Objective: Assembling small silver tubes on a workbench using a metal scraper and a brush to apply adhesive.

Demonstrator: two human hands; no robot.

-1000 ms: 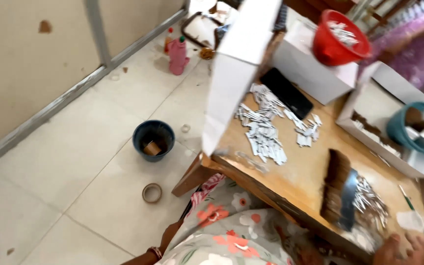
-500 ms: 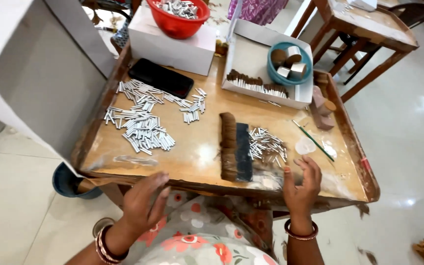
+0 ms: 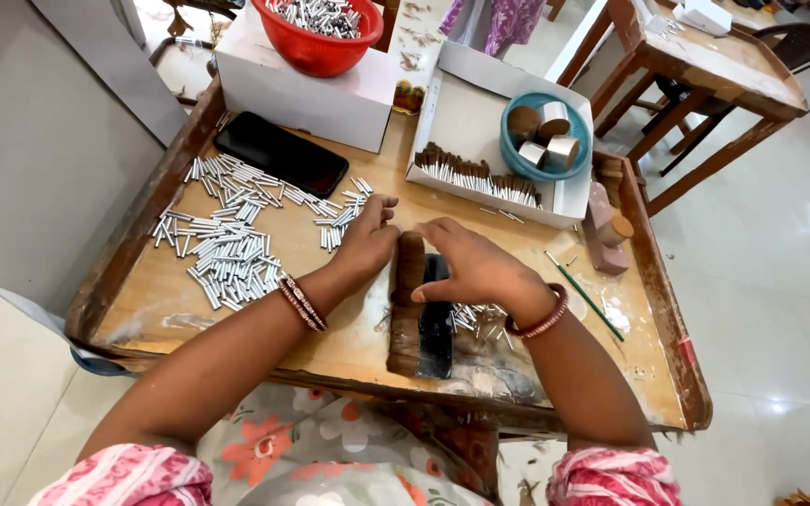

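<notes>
A brown bundle [image 3: 406,319] lies lengthwise at the middle of the wooden table [image 3: 236,323], with a black block [image 3: 439,333] against its right side. My left hand [image 3: 366,245] has curled fingers and presses on the bundle's left side near its far end. My right hand [image 3: 476,269] lies over the bundle and the block, thumb on the bundle. Several short silver tubes [image 3: 227,244] are strewn to the left of my left hand, and a few more [image 3: 476,319] sit under my right wrist.
A black phone [image 3: 281,153] lies behind the tubes. A red bowl [image 3: 319,47] of tubes stands on a white box [image 3: 297,92]. A white tray [image 3: 466,117] holds brown-tipped sticks and a teal bowl [image 3: 544,141] of rolls. A green stick [image 3: 585,297] lies at right.
Both hands have moved from the table's near edge up to the brown bundle and black block. The view has dropped closer to the table.
</notes>
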